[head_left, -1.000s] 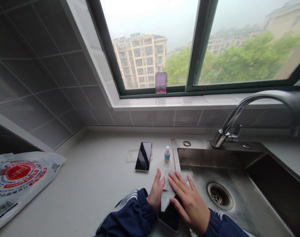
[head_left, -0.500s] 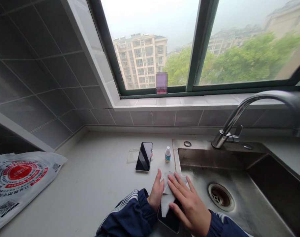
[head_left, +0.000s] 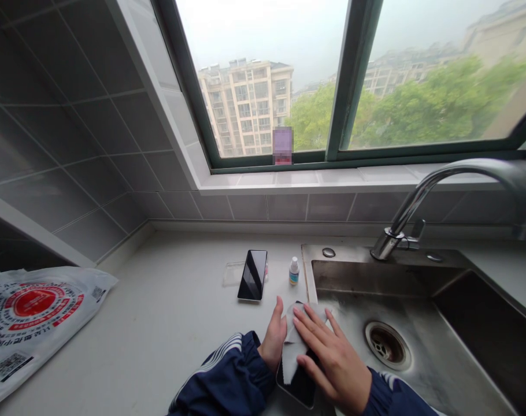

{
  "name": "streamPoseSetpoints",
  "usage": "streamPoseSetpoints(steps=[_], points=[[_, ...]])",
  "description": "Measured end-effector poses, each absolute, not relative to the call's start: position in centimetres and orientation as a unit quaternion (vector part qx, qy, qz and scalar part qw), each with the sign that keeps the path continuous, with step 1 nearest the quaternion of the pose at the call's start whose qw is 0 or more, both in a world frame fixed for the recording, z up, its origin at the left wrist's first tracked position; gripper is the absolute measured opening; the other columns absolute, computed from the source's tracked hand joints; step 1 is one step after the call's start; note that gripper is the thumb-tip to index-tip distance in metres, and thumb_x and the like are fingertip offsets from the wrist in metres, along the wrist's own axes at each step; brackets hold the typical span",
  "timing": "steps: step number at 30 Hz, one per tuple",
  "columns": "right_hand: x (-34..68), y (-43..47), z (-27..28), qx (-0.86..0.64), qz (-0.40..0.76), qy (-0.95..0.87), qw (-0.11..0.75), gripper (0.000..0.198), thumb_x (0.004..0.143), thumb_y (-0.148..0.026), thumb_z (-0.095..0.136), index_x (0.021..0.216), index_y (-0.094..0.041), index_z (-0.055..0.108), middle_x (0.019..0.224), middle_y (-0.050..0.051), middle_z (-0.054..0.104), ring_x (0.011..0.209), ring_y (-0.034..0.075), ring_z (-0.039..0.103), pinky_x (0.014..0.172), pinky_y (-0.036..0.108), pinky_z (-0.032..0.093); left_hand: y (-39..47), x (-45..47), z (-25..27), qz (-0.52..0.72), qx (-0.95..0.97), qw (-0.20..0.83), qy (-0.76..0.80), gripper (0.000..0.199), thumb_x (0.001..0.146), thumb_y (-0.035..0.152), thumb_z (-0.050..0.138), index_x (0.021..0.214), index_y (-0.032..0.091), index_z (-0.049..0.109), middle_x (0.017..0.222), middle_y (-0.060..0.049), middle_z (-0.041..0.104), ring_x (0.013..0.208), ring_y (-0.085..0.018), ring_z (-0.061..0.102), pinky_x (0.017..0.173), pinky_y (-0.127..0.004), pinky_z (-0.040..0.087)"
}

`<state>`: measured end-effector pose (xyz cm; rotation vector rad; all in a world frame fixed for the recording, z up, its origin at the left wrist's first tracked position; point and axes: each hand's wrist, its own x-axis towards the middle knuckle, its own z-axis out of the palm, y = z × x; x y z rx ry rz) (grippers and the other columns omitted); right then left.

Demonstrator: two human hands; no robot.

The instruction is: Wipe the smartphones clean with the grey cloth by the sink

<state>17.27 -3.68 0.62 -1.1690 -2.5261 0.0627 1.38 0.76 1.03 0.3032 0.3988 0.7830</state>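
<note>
My left hand point(head_left: 272, 340) is closed around the left side of a dark smartphone point(head_left: 305, 388), its thumb pointing up and its other fingers largely hidden. A thin grey cleaning cloth point(head_left: 292, 357) with a zigzag edge lies over the phone. My right hand point(head_left: 326, 353) presses flat on the cloth, fingers stretched out and slightly apart, the thumb lower down by the phone's face. Beyond my hands, a second smartphone point(head_left: 253, 275) rests face up, partly on a clear case point(head_left: 232, 274). Beside it stands a small white-capped bottle point(head_left: 293, 271).
Right of my hands is a steel sink point(head_left: 341, 300) with a round drain point(head_left: 388, 345) and a chrome faucet point(head_left: 402, 216). A white printed plastic bag point(head_left: 76, 306) lies at the left of the counter point(head_left: 167, 335). A window point(head_left: 263, 34) is behind.
My right hand and the cloth under it have shifted very slightly over the phone. The left hand, the other phone and the bottle stay in place.
</note>
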Motion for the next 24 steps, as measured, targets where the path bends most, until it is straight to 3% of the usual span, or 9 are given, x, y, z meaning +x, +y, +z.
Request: streamPoseSetpoints(steps=[4, 9, 13, 18, 24], points=[[17.32, -3.63, 0.32, -0.446, 0.014, -0.872, 0.2, 0.061, 0.097, -0.033, 0.043, 0.152, -0.017, 0.021, 0.154, 0.009, 0.024, 0.143, 0.031, 0.02, 0.111, 0.056, 0.026, 0.79, 1.37, 1.03, 0.369, 0.153, 0.896, 0.195, 0.07, 0.089, 0.063, 0.035, 0.133, 0.011, 0.051, 0.127, -0.014, 0.062, 0.129, -0.025, 0.048, 0.117, -0.038, 0.02], [17.2, -3.89, 0.56, -0.389, 0.026, -0.904, 0.174, 0.063, 0.097, -0.037, 0.045, 0.152, -0.016, 0.021, 0.155, 0.007, 0.022, 0.143, 0.031, 0.019, 0.114, 0.055, 0.021, 0.81, 1.47, 0.98, 0.383, 0.151, 0.891, 0.19, 0.074, 0.086, 0.065, 0.039, 0.13, 0.007, 0.053, 0.126, -0.016, 0.062, 0.128, -0.026, 0.049, 0.118, -0.036, 0.019], [17.22, -3.79, 0.62, -0.447, 0.016, -0.874, 0.188, 0.063, 0.098, -0.033, 0.042, 0.153, -0.017, 0.016, 0.155, 0.008, 0.022, 0.143, 0.03, 0.019, 0.113, 0.054, 0.024, 0.7, 1.35, 1.21, 0.37, 0.164, 0.893, 0.197, 0.071, 0.089, 0.064, 0.035, 0.131, 0.01, 0.052, 0.125, -0.014, 0.063, 0.129, -0.024, 0.049, 0.118, -0.037, 0.019], [17.1, -3.95, 0.89, -0.383, 0.026, -0.91, 0.157, 0.065, 0.097, -0.04, 0.043, 0.152, -0.016, 0.018, 0.156, 0.006, 0.018, 0.144, 0.032, 0.017, 0.114, 0.054, 0.022, 0.67, 1.45, 1.37, 0.363, 0.151, 0.901, 0.184, 0.077, 0.088, 0.066, 0.032, 0.128, 0.004, 0.054, 0.124, -0.018, 0.063, 0.128, -0.027, 0.049, 0.117, -0.039, 0.021], [17.3, -3.85, 0.49, -0.452, 0.005, -0.875, 0.171, 0.062, 0.099, -0.036, 0.04, 0.153, -0.016, 0.017, 0.156, 0.008, 0.019, 0.144, 0.031, 0.017, 0.112, 0.056, 0.026, 0.64, 1.29, 1.08, 0.373, 0.157, 0.892, 0.199, 0.072, 0.09, 0.062, 0.033, 0.131, 0.006, 0.052, 0.124, -0.016, 0.063, 0.128, -0.025, 0.049, 0.118, -0.036, 0.019]])
